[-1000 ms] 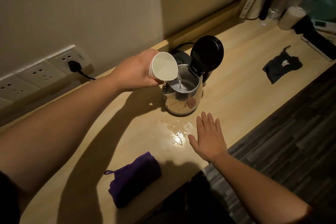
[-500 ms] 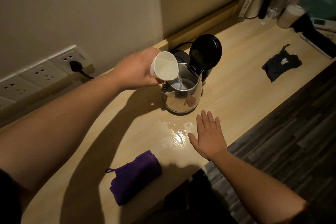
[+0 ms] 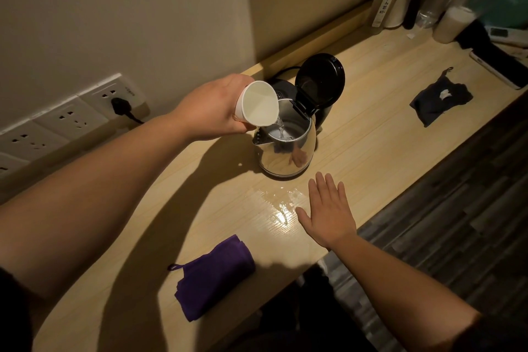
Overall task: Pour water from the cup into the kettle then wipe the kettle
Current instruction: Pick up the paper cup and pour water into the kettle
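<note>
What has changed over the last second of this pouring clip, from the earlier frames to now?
Almost nothing. The left hand keeps the white cup tilted over the open kettle, and a thin stream still runs in. Nothing was picked up or let go. The right hand stays flat on the counter beside the wet patch, and the purple cloth lies untouched.

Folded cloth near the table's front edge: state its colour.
The folded cloth is deep purple, seen clearly in the head view.

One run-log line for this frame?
pouring | left hand tilts cup over kettle, lid open | right hand flat on counter | purple cloth untouched
</note>
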{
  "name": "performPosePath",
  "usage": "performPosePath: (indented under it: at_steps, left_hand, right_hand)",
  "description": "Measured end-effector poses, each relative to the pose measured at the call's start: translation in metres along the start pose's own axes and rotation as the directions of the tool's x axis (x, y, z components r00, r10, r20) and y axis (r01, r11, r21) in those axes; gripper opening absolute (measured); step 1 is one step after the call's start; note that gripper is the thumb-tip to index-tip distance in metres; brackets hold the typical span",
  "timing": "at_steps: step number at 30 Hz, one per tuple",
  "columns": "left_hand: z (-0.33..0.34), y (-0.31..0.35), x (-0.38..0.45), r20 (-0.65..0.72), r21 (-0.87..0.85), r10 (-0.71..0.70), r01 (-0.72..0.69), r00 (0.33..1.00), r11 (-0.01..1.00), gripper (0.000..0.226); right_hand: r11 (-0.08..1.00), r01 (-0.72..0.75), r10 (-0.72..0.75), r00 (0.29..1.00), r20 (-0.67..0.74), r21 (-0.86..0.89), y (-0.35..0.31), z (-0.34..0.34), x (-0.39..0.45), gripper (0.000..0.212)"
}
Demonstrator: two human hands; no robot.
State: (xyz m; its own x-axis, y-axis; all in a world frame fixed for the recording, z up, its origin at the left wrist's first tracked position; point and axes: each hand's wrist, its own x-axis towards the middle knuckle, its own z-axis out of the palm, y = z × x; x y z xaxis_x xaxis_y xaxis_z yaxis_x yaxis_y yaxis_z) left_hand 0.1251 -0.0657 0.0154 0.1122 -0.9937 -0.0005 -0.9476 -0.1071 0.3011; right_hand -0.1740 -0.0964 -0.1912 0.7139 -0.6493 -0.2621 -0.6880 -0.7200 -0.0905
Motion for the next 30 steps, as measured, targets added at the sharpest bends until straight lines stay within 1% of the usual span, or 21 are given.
performPosePath:
  at_steps: [30]
  left_hand:
    - [-0.006,0.0053,0.0042,0.001,0.024,0.039,-0.039,0.999,0.999,0.078]
  right_hand:
    - [1.0,-0.004,0.004,0.999,0.044,-0.015,0.0002,-0.0005,0.0003,0.084]
